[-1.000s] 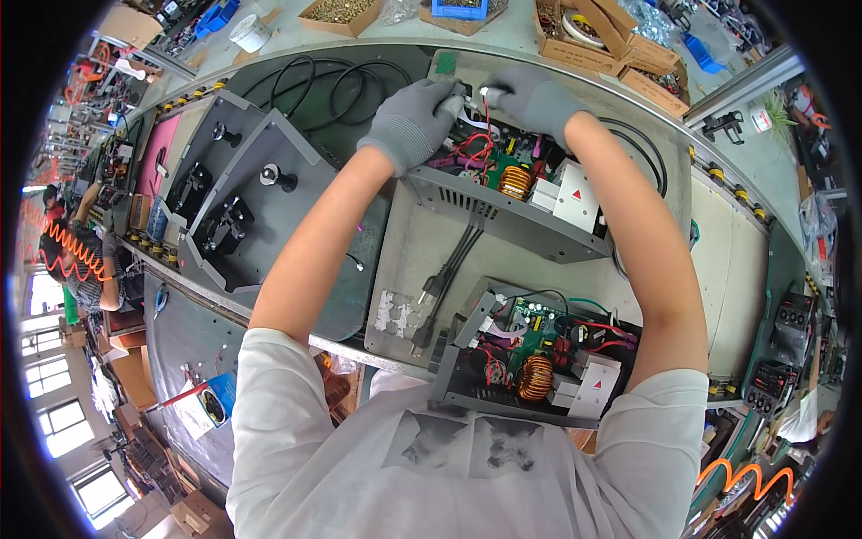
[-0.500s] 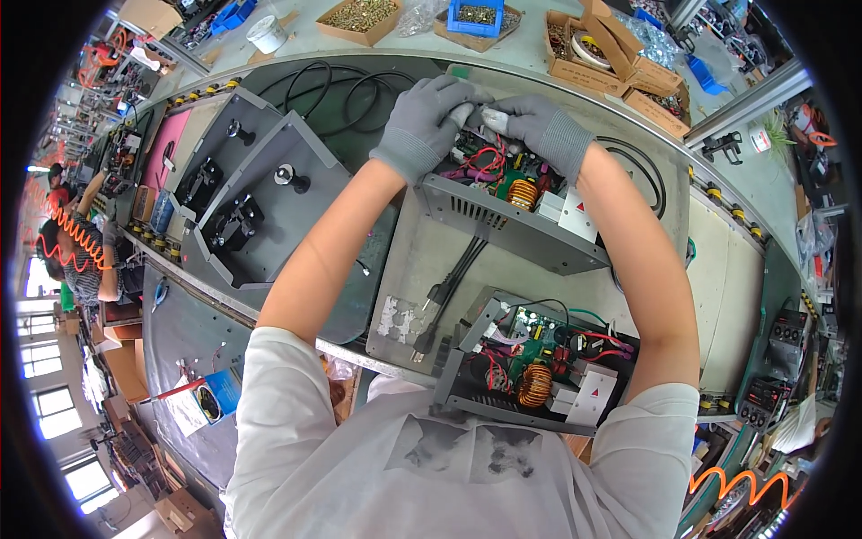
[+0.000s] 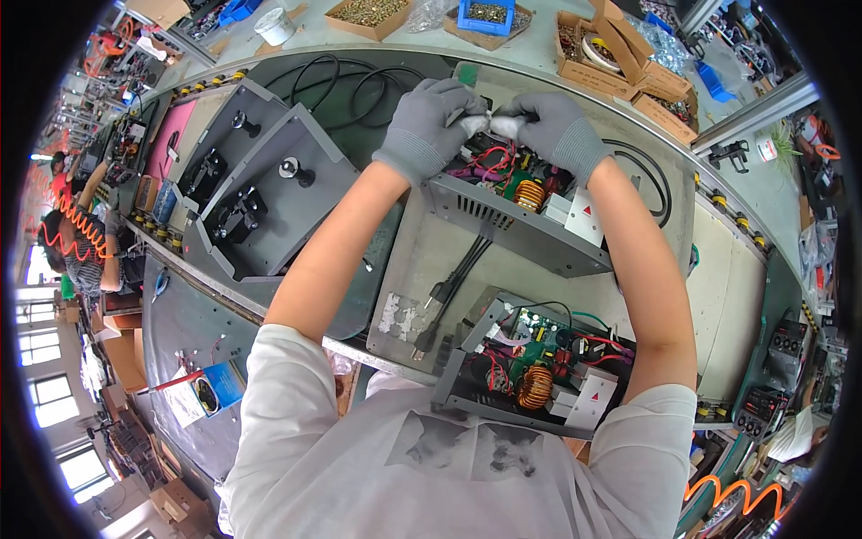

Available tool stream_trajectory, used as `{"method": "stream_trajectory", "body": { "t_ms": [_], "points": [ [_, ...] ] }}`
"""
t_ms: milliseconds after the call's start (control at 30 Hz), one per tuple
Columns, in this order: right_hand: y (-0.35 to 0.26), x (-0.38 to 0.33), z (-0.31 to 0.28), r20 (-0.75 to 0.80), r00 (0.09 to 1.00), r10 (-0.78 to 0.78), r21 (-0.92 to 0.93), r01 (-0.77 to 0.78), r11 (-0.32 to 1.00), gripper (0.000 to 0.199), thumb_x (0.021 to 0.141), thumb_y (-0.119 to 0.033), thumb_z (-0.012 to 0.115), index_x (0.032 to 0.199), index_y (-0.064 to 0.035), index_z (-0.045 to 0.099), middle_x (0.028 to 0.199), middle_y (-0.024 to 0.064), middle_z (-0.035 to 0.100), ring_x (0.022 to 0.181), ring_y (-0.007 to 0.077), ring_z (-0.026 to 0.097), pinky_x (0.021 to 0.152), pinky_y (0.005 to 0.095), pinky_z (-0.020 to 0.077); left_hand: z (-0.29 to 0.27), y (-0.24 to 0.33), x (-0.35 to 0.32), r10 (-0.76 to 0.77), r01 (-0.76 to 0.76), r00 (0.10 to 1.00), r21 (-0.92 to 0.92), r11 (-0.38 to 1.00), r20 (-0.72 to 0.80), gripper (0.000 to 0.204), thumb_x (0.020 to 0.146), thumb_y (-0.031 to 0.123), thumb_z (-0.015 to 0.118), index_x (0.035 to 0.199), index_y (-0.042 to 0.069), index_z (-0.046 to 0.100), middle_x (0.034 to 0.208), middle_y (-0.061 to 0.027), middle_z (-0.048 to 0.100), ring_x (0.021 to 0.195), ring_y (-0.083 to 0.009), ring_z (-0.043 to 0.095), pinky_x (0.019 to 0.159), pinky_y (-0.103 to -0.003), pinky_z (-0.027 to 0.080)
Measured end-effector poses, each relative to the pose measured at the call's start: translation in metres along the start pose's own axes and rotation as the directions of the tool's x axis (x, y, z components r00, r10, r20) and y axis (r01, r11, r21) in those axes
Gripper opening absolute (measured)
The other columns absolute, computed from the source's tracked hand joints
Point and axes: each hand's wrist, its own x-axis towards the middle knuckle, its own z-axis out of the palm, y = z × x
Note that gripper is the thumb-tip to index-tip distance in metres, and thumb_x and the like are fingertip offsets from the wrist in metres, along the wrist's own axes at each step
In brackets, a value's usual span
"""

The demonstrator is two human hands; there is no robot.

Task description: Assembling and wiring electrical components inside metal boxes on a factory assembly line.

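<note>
My left hand (image 3: 433, 126) and my right hand (image 3: 555, 128), in grey gloves with pale fingertips, meet above the far side of an open grey metal chassis (image 3: 516, 235). The fingers of both are pinched together, almost touching; what they hold is mostly hidden and too small to name. Inside the chassis are red and purple wires (image 3: 489, 166), a copper-coloured coil (image 3: 530, 194) and a white plate (image 3: 585, 221) with a red triangle. A second open chassis (image 3: 503, 409) of the same kind sits nearer me, with its own coil (image 3: 535, 386). Black power cables (image 3: 462, 269) lie between the two.
Two grey metal covers (image 3: 278, 202) with black fittings stand at left, near a coiled black cable (image 3: 377, 90). Cartons of small parts (image 3: 366, 18) and a blue bin (image 3: 485, 16) line the far bench. A blue-covered booklet (image 3: 220, 388) lies at lower left. Another person (image 3: 85, 247) works far left.
Both hands stay at the far side of the chassis, their fingertips shifting slightly as the right hand turns a little. The whole view has moved slightly; the chassis units stay in place.
</note>
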Motion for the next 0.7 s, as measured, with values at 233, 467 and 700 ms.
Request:
{"method": "stream_trajectory", "body": {
  "t_ms": [233, 467, 700],
  "points": [
    [-0.022, -0.008, 0.006, -0.089, 0.971, -0.222, -0.196, 0.202, 0.960, 0.018, 0.081, -0.014, 0.065, 0.098, -0.0112, 0.073, 0.085, 0.0136, 0.071, 0.079, 0.0307, 0.068, 0.073, 0.0395, 0.0540, 0.002, -0.010, -0.006, 0.008, -0.007, 0.998, 0.012, 1.000, -0.058, 0.018, 0.089, 0.018, 0.064, 0.099, 0.004, 0.066, 0.101, -0.0133, 0.063, 0.097, -0.0336, 0.058, 0.087, -0.040, 0.047],
    [-0.023, -0.008, 0.019, -0.029, 0.981, -0.191, -0.253, 0.178, 0.951, 0.014, 0.081, -0.017, 0.064, 0.091, -0.0111, 0.072, 0.082, 0.0129, 0.070, 0.081, 0.0325, 0.068, 0.075, 0.0428, 0.0535, 0.012, -0.010, -0.006, -0.173, 0.173, 0.976, -0.016, 0.985, -0.133, 0.026, 0.097, 0.016, 0.046, 0.119, 0.015, 0.060, 0.116, -0.0142, 0.061, 0.106, -0.0385, 0.057, 0.089, -0.047, 0.047],
    [-0.026, -0.008, 0.027, -0.004, 0.979, -0.206, -0.295, 0.195, 0.935, 0.013, 0.080, -0.018, 0.063, 0.087, -0.0111, 0.072, 0.082, 0.0133, 0.070, 0.081, 0.0331, 0.068, 0.076, 0.0435, 0.0537, 0.011, -0.007, -0.007, -0.273, 0.269, 0.959, -0.054, 0.962, -0.076, 0.029, 0.101, 0.016, 0.043, 0.124, 0.009, 0.059, 0.118, -0.0160, 0.061, 0.110, -0.0329, 0.059, 0.096, -0.037, 0.046]
  ]
}}
